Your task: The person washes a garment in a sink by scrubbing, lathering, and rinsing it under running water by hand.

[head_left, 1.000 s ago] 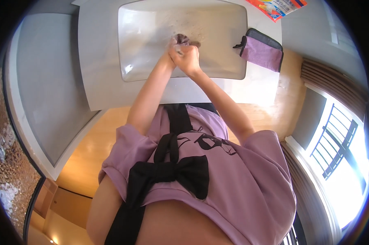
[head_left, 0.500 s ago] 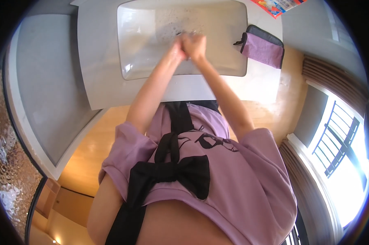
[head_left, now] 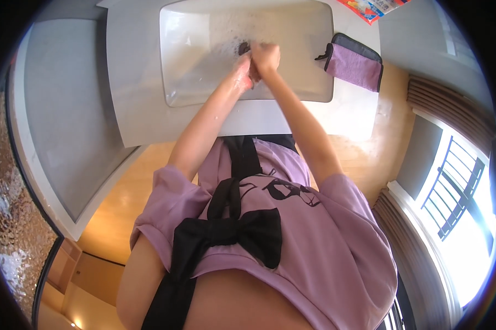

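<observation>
As my hands shift right over the sink (head_left: 204,82), left hand (head_left: 243,74) and right hand (head_left: 265,55) press together, squeezing a dark cloth (head_left: 242,47).

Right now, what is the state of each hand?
Left hand: closed around a small dark item, pressed against the right.
Right hand: closed; its contents cannot be told.

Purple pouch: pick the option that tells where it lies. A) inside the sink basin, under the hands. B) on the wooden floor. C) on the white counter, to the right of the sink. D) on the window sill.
C: the purple pouch lies flat on the white counter, just off the right rim of the sink, apart from the hands.
</observation>
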Motion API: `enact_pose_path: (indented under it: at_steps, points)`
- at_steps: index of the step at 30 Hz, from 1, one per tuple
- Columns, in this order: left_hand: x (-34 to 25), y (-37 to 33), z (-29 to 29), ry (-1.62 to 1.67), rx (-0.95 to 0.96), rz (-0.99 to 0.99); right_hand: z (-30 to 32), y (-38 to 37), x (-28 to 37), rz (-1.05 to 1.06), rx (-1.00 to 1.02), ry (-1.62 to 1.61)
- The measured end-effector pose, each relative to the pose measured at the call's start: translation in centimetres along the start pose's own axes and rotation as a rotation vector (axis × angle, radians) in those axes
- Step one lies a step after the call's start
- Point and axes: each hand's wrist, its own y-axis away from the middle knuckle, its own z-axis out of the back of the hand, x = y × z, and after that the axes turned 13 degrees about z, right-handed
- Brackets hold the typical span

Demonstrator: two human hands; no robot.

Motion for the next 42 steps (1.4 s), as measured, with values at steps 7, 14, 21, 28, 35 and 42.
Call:
enact_pose_path:
  at_steps: [7, 14, 21, 28, 35, 42]
  points:
    - [-3.8, 5.2, -2.0, -0.185, 0.206, -0.178, 6.1, -5.9, -1.1, -0.200, 0.333, -0.981]
    - [-5.2, 4.8, 2.2, -1.553, -0.092, -0.305, 9.9, -6.0, 1.8, 0.202, 0.799, -0.155]
    - [-8.7, 6.9, 1.6, -1.501, -0.088, 0.147, 7.9, -5.1, 2.5, 0.486, 1.290, 0.569]
    - [-7.7, 7.1, 1.6, -0.827, -0.030, 0.064, 6.8, -5.5, -4.1, -0.063, 0.786, -0.493]
    - [-4.2, 2.9, 2.0, -0.160, 0.186, -0.161, 4.9, -1.1, 0.8, -0.015, 0.313, -0.840]
    - [-1.8, -2.4, 2.4, 0.292, 0.496, -0.573, 0.9, 3.4, 4.9, 0.749, 0.062, -0.001]
